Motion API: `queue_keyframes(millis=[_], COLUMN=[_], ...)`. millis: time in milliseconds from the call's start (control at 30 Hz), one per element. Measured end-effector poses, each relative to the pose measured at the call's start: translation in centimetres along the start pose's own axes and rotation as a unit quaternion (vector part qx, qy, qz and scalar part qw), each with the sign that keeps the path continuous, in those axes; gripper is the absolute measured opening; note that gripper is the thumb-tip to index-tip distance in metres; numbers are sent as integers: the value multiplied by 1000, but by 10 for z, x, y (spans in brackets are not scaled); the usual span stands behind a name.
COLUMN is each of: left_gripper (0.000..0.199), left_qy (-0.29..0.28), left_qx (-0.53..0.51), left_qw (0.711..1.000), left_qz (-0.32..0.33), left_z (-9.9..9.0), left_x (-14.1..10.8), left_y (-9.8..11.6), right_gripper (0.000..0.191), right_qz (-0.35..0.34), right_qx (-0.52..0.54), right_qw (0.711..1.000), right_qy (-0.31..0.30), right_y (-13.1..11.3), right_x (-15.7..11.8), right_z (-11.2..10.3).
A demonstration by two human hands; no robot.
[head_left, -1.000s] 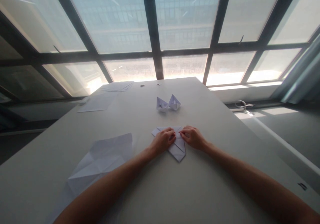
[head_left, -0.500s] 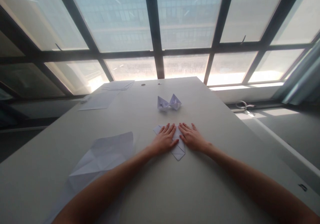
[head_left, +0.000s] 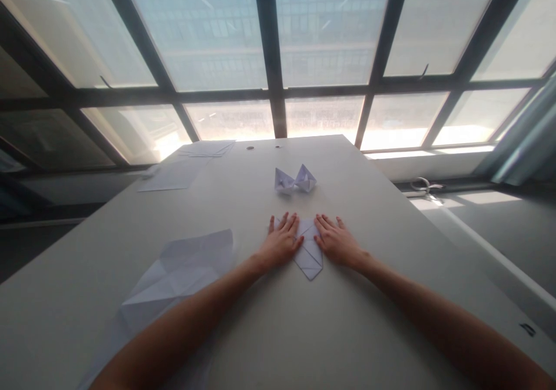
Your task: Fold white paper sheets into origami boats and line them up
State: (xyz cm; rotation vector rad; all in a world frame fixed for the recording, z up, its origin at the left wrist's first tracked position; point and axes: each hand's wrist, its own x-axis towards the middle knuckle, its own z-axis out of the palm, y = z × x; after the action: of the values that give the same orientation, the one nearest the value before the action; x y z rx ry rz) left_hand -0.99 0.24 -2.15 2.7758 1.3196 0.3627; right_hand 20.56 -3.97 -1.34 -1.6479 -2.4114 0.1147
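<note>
Resting flat and loosely spread, fingers [head_left: 292,226] of the left hand [head_left: 278,245] cover part of the folded paper [head_left: 309,257]; the right hand [head_left: 339,242] overlaps its right edge. Neither grips. Its blunt tip points toward the person, long axis partly hidden. Beyond, the surface [head_left: 243,204] bears a two-peaked paper form [head_left: 305,179].

The left hand [head_left: 280,245] and right hand [head_left: 339,245] lie flat on folded paper [head_left: 309,255] showing between their fingers [head_left: 290,223], with pointed paper shapes [head_left: 306,179] beyond the fingertips and a creased sheet [head_left: 191,267] to their left.
</note>
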Motion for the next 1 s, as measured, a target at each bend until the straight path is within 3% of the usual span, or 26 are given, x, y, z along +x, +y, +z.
queue_keyframes(millis=[133, 400, 667, 733, 867, 1000], left_gripper=[55, 62, 52, 51, 52, 52], left_qy=[-66, -73, -49, -46, -39, -35], left_qx=[-35, -68, -88, -83, -81, -76], left_qw=[989, 975, 971, 973, 974, 974], left_qz=[131, 200, 216, 211, 208, 209], left_z=[-12, -25, -34, -34, -32, -31], left_x=[3, 2, -1, -2, -2, -1], left_y=[1, 6, 16, 19, 20, 19], right_gripper=[59, 60, 53, 49, 46, 51], right_qz=[1, -49, 67, 65, -40, 26], right_qx=[13, 49, 40, 46, 46, 25], right_qw=[1000, 996, 996, 995, 998, 999], right_qy=[-9, -48, 33, 54, 14, -10], right_y=[4, 31, 40, 39, 35, 30], right_x=[2, 13, 19, 18, 13, 14], right_z=[0, -10, 0, -1, -7, -6])
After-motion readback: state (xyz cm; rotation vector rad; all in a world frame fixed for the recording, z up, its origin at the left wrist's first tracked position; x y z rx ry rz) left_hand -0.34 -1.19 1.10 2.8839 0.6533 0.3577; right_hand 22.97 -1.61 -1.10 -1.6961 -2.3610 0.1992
